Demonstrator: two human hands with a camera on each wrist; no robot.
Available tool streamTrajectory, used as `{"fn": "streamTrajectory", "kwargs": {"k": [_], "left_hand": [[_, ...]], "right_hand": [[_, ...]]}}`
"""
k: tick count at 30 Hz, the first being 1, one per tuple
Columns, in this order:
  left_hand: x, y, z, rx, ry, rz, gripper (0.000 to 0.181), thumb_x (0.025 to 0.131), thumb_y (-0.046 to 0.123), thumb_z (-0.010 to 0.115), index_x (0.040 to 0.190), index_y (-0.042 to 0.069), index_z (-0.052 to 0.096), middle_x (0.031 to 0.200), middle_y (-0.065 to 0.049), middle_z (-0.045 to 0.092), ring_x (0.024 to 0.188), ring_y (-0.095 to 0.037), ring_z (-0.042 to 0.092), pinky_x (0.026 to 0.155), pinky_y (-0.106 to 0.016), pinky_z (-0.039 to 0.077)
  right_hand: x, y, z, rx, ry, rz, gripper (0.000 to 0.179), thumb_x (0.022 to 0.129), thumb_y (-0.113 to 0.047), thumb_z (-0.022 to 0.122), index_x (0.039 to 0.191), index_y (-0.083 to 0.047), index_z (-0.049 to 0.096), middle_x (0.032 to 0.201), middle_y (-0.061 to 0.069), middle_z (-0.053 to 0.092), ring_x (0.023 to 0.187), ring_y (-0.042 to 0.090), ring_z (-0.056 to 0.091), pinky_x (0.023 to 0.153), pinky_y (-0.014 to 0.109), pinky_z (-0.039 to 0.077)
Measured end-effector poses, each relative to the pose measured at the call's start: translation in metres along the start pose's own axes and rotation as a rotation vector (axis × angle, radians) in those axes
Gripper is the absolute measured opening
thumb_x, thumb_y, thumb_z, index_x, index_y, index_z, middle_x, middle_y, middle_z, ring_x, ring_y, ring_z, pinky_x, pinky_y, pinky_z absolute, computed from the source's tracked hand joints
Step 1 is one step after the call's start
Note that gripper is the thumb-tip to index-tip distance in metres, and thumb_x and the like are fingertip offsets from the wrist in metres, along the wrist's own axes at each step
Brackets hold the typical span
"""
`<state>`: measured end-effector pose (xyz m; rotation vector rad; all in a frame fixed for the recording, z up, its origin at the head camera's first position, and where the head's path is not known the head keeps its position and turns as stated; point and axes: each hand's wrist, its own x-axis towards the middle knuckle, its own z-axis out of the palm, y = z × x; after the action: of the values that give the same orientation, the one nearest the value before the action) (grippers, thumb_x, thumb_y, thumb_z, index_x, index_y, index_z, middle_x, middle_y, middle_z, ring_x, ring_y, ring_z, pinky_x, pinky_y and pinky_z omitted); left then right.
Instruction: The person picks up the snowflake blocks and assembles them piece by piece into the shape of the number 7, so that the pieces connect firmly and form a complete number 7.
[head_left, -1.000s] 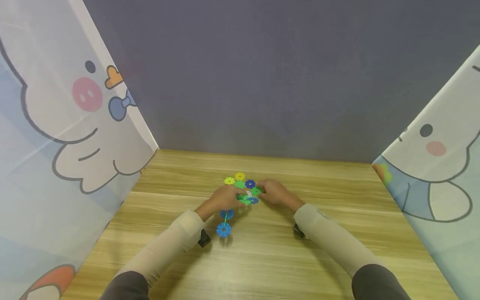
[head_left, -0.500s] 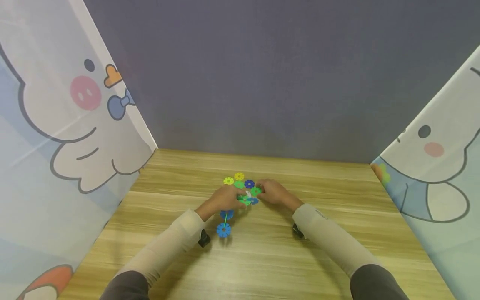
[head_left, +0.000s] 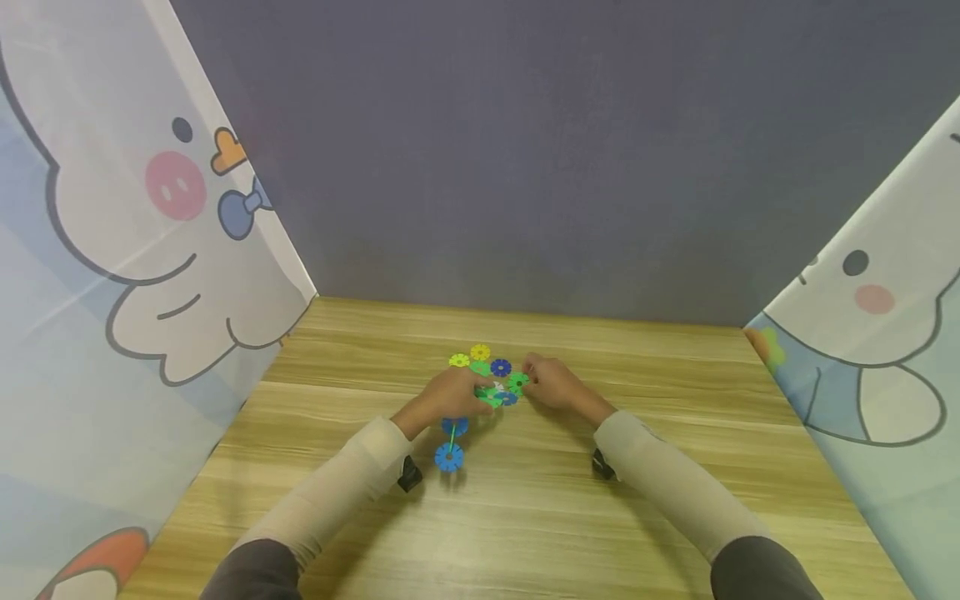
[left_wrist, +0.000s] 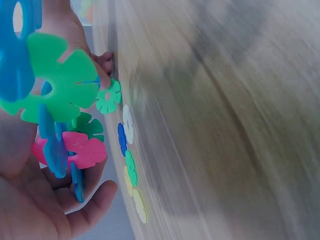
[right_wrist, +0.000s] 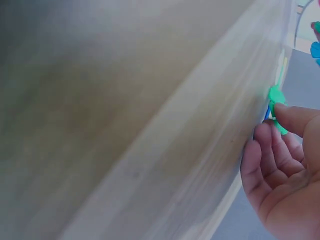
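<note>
The left hand (head_left: 453, 395) gripped a joined cluster of green, blue and pink notched plastic discs (left_wrist: 69, 96) above the desk (head_left: 525, 517); just right, the right hand (head_left: 557, 385) pinched a green, flower-shaped plastic disc (head_left: 517, 377) by its edge, probably leaving slots free.

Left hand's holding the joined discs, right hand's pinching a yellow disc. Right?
Colour's wrong: the right hand is pinching a green disc, not a yellow one; the right wrist view shows it. The rest stands: the left hand is holding the joined discs.
</note>
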<state>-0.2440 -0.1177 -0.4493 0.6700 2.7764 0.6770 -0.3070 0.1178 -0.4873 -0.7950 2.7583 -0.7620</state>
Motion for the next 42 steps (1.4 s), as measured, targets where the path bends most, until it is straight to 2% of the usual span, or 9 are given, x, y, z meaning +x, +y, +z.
{"fn": "streamTrajectory", "kwargs": {"k": [4,10,13,17,19,25,30,38,42], "left_hand": [[0.001,0.0,0.0,0.012,0.002,-0.006,0.05,0.089,0.032,0.08,0.133,0.013,0.068,0.049,0.011,0.035,0.042,-0.004,0.028,0.043,-0.017,0.031],[0.001,-0.001,0.003,0.008,0.005,-0.032,0.051,0.088,0.033,0.08,0.135,0.015,0.068,0.051,0.009,0.041,0.042,-0.004,0.032,0.043,-0.018,0.033],[0.0,-0.002,0.008,0.0,-0.001,-0.047,0.051,0.088,0.034,0.08,0.135,0.017,0.067,0.056,0.01,0.046,0.044,-0.005,0.033,0.043,-0.019,0.033],[-0.001,-0.001,0.012,-0.031,0.009,-0.041,0.05,0.088,0.031,0.081,0.134,0.015,0.068,0.053,0.011,0.042,0.043,-0.005,0.03,0.041,-0.018,0.029],[-0.001,0.0,0.011,-0.046,0.023,-0.026,0.05,0.088,0.029,0.081,0.133,0.012,0.068,0.048,0.009,0.034,0.042,-0.006,0.028,0.04,-0.018,0.026],[0.002,0.002,0.006,-0.041,0.059,-0.002,0.049,0.088,0.028,0.081,0.132,0.011,0.069,0.047,0.01,0.036,0.042,-0.005,0.029,0.039,-0.017,0.027],[0.004,0.006,0.004,-0.044,0.056,-0.015,0.048,0.088,0.029,0.081,0.132,0.013,0.07,0.047,0.009,0.038,0.041,-0.005,0.03,0.039,-0.017,0.027],[0.008,0.006,0.006,-0.033,0.075,-0.003,0.048,0.088,0.027,0.08,0.132,0.01,0.069,0.045,0.01,0.034,0.04,-0.004,0.028,0.038,-0.016,0.026],[0.011,0.005,0.009,-0.062,0.073,0.008,0.048,0.09,0.026,0.079,0.133,0.008,0.067,0.045,0.011,0.032,0.039,-0.003,0.027,0.037,-0.015,0.027]], "right_hand": [[-0.005,0.004,-0.004,0.047,0.003,-0.013,0.028,0.096,-0.01,0.068,0.122,-0.002,0.062,0.097,0.005,0.07,0.086,0.014,0.065,0.079,0.032,0.058],[-0.021,0.004,-0.007,0.201,0.001,-0.026,0.027,0.095,-0.007,0.061,0.122,0.001,0.063,0.083,0.005,0.066,0.066,0.012,0.056,0.059,0.026,0.05],[-0.031,0.004,-0.005,0.305,-0.035,0.013,0.028,0.095,-0.005,0.059,0.122,0.002,0.062,0.078,0.006,0.065,0.062,0.013,0.056,0.054,0.024,0.048],[-0.039,0.007,-0.001,0.419,-0.066,0.065,0.027,0.096,-0.004,0.056,0.122,0.003,0.06,0.076,0.007,0.065,0.064,0.015,0.061,0.057,0.025,0.053],[-0.04,0.008,0.0,0.469,-0.069,0.086,0.027,0.097,-0.004,0.056,0.123,0.003,0.059,0.076,0.007,0.064,0.066,0.016,0.063,0.06,0.026,0.056],[-0.04,0.01,-0.002,0.633,-0.089,0.128,0.032,0.099,-0.007,0.057,0.129,0.006,0.054,0.088,0.016,0.069,0.072,0.018,0.066,0.069,0.032,0.063],[-0.04,0.008,-0.004,0.707,-0.119,0.137,0.036,0.099,-0.004,0.056,0.132,0.008,0.05,0.092,0.021,0.071,0.071,0.016,0.066,0.07,0.035,0.064],[-0.038,0.01,-0.003,0.805,-0.118,0.158,0.036,0.099,-0.001,0.055,0.133,0.007,0.048,0.087,0.016,0.07,0.07,0.015,0.067,0.07,0.035,0.064],[-0.039,0.011,-0.002,0.835,-0.114,0.169,0.037,0.1,-0.002,0.056,0.135,0.008,0.046,0.089,0.017,0.07,0.071,0.015,0.067,0.073,0.036,0.065]]}}
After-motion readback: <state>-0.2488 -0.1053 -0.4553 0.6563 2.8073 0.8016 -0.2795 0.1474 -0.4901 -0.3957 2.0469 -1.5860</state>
